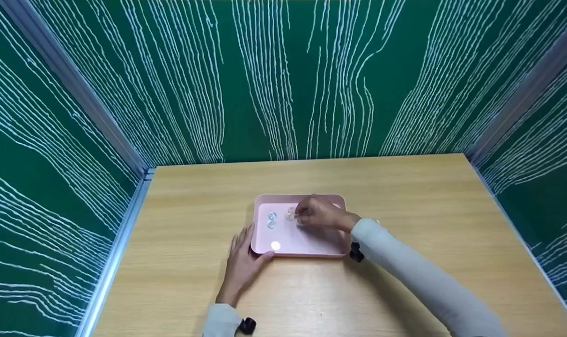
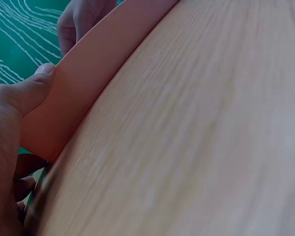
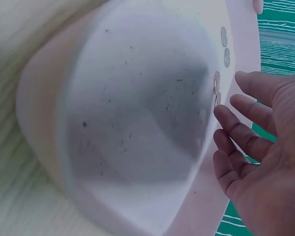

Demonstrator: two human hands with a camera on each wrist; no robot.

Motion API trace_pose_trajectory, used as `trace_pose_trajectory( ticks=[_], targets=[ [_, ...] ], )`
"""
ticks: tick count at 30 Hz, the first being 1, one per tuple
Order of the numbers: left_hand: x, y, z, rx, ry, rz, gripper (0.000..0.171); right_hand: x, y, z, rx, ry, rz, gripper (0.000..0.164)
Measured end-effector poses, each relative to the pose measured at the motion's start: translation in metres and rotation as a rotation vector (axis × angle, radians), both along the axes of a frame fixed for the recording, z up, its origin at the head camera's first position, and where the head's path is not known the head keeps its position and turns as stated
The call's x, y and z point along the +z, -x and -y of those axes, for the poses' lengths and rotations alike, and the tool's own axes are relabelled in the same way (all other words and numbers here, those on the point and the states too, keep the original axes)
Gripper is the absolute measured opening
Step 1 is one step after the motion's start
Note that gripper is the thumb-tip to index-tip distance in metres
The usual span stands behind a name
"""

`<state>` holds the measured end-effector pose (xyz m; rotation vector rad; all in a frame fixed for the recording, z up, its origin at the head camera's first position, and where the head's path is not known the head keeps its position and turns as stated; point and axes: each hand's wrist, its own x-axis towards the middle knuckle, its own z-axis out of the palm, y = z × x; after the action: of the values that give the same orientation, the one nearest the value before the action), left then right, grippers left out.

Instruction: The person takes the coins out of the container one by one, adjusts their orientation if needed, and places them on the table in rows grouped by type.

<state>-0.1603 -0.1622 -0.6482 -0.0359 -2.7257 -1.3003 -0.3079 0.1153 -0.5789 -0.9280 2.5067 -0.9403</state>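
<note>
A shallow pink tray (image 1: 311,243) lies on the table. My left hand (image 1: 243,262) grips its near left corner, the thumb on the front rim and the fingers along the left side. Inside the tray are two clear, bluish round discs (image 1: 271,224), nearly touching. To their right sit two clear, pinkish discs (image 1: 290,217). My right hand (image 1: 321,213) reaches over the tray beside the pinkish discs (image 3: 216,82). In the right wrist view its fingers are loosely bent, thumb and index finger apart, and nothing shows between them.
The wooden table (image 1: 194,201) carries the tray near its middle. Green walls (image 1: 255,84) with white wavy lines stand behind and at both sides, joined by metal posts. A bright round spot shows in the tray's near left; whether disc or reflection I cannot tell.
</note>
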Motion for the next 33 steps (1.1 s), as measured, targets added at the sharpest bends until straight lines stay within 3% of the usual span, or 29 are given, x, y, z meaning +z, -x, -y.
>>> trace_pose_trajectory(
  ticks=[8, 15, 25, 33],
  targets=[
    [0.000, 0.000, 0.001, -0.011, -0.010, -0.025, 0.107, -0.013, 0.005, 0.007, 0.014, 0.069, -0.047, 0.023],
    [-0.001, 0.000, 0.000, -0.008, -0.006, -0.005, 0.108, -0.022, 0.009, 0.004, -0.036, 0.141, 0.069, 0.030],
    [0.000, 0.002, 0.001, 0.007, -0.003, 0.011, 0.108, -0.012, 0.018, 0.003, -0.045, 0.213, 0.204, 0.023],
    [-0.001, 0.003, 0.000, -0.008, -0.009, -0.014, 0.107, -0.014, 0.022, 0.008, -0.014, 0.158, 0.144, 0.021]
  ],
)
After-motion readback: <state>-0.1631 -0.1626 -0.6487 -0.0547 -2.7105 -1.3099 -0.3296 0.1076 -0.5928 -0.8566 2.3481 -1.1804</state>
